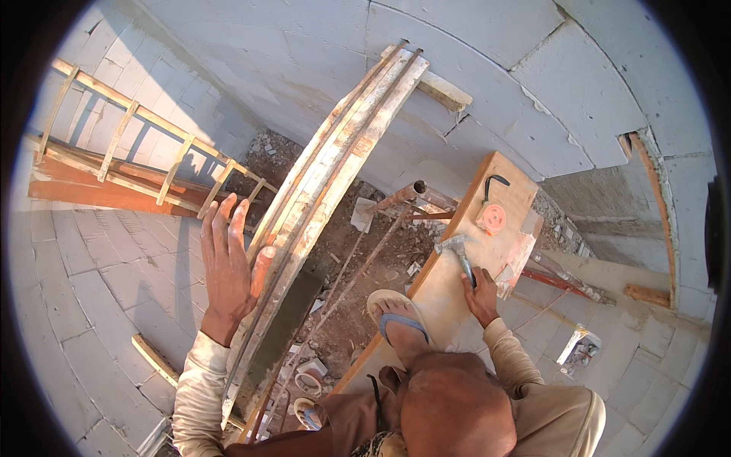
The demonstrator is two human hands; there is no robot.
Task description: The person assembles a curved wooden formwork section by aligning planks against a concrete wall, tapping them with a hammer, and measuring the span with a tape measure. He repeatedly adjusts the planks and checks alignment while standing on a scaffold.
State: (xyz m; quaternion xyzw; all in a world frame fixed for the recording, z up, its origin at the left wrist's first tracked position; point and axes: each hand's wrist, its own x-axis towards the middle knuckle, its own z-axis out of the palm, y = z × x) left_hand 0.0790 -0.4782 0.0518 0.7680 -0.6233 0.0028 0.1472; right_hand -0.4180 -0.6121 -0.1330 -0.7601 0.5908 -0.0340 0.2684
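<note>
My left hand [231, 266] is raised with its fingers stretched out and the thumb apart, at the left side of a long wooden beam [344, 174]. The thumb overlaps the beam's edge; I cannot tell whether it presses on it. Two rusty steel bars [370, 116] run lengthwise along the beam. My right hand [481, 295] is closed round the dark grip of a hammer [458, 250]. The hammer's metal head lies over a plywood board [434, 301]. Farther up that board are a round pinkish-red reel [493, 218] and a black hooked tool [496, 183].
A wooden ladder [179, 166] leans at the left by block walls. Metal scaffold pipes [403, 196] stand between beam and board, above rubble-strewn ground [365, 266]. My sandalled foot [400, 324] rests on the board. A wood block [445, 91] juts from beneath the beam's far end.
</note>
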